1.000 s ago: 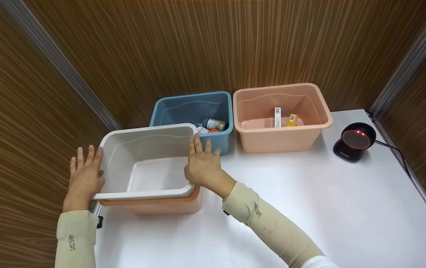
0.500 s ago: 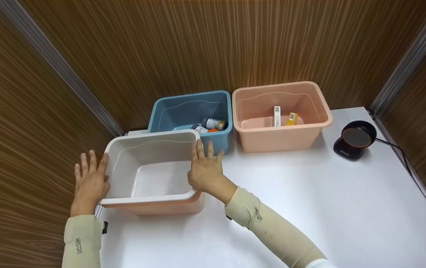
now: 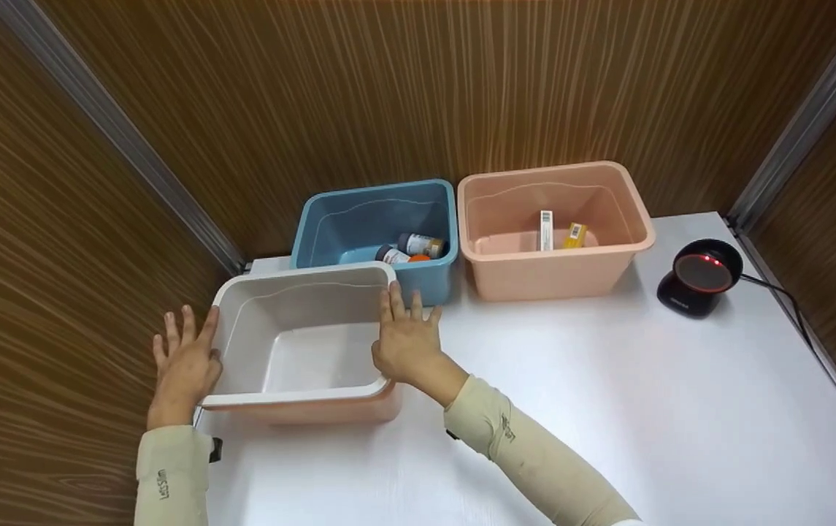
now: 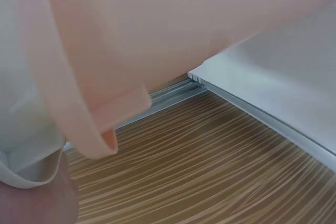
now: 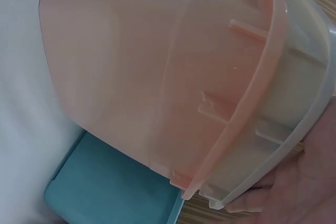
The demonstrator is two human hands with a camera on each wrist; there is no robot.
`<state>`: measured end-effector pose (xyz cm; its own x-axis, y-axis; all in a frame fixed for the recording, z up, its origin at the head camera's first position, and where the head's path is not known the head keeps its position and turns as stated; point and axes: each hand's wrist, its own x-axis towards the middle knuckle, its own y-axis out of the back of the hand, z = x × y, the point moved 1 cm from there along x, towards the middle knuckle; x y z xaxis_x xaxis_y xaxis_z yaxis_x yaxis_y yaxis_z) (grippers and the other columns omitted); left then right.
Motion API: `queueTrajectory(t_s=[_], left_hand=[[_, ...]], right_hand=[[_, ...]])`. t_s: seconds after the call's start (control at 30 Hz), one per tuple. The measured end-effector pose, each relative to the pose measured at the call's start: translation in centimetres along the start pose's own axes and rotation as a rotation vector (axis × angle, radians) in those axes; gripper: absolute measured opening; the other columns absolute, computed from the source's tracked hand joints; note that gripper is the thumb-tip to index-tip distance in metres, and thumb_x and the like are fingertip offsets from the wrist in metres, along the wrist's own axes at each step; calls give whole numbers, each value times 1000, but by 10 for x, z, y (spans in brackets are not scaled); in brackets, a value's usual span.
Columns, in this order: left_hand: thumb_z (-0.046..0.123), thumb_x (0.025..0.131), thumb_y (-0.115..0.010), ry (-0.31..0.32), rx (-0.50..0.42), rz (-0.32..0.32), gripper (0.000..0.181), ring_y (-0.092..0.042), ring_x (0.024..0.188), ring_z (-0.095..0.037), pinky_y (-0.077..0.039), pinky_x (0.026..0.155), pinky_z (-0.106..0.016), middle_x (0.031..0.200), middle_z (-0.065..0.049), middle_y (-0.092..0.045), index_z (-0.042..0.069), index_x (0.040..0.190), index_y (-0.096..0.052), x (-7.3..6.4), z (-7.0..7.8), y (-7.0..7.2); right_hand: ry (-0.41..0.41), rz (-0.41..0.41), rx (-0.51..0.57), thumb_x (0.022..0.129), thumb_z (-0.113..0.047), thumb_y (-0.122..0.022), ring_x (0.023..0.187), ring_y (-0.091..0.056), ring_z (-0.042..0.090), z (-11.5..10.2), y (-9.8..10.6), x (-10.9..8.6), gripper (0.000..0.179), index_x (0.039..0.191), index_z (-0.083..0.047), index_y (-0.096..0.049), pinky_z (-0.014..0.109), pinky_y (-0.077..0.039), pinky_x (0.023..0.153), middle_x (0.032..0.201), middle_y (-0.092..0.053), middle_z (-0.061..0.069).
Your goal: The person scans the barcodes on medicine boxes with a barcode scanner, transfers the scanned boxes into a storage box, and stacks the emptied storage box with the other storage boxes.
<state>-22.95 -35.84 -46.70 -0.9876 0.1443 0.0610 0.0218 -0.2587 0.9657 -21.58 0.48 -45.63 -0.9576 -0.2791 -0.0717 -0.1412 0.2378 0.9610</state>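
A white plastic bin [image 3: 319,358] sits nested inside a pink bin [image 3: 315,414] at the left of the table. In the right wrist view the white rim [image 5: 310,124] stands above the pink rim [image 5: 247,108], with a gap between them. My left hand [image 3: 188,372] rests on the white bin's left rim, fingers straight and spread. On the right rim lies my right hand [image 3: 414,343], its fingers extended along the edge. The left wrist view shows only a part of the left hand [image 4: 44,203] below the white rim.
Behind stands a blue bin [image 3: 425,281] with several bottles [image 3: 421,244]. Beside it is another pink bin [image 3: 545,277] holding a white box [image 3: 546,230] and a yellow box [image 3: 574,235]. A black scanner [image 3: 699,277] with a cable stands at right. Wood-grain walls enclose the table.
Both hands and the white bin have shifted toward me and slightly right. The white rim stands closer to the pink bin under it. More of the blue bin shows.
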Motion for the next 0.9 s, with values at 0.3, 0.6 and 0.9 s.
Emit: queueTrajectory(t_s=[0.3,0.6,0.9], left_hand=[[9,101,-43,45,-67,-32,68,21,145,-48,14,110,-69,161,-32,5,12,163,-15,1,-2,-5],[12,102,-39,128,-146,-69,67,6,148,-50,2,112,-70,162,-31,-4,18,164,-13,5,0,-5],[21,106,-37,158,-179,28,55,-26,141,-54,-18,111,-68,157,-30,-29,12,160,-29,2,0,-4]], right_hand=[[-1,15,69,99,-33,-49,145,-24,49,3,-11,1,76,161,-1,-17,73,-23,106,168,-8,16],[-21,20,171,99,-30,-42,143,-30,46,7,-16,-3,74,162,-4,-13,69,-30,106,169,-3,12],[-17,31,299,102,-32,-41,143,-32,43,8,-21,-3,73,163,-7,-8,66,-34,106,169,4,7]])
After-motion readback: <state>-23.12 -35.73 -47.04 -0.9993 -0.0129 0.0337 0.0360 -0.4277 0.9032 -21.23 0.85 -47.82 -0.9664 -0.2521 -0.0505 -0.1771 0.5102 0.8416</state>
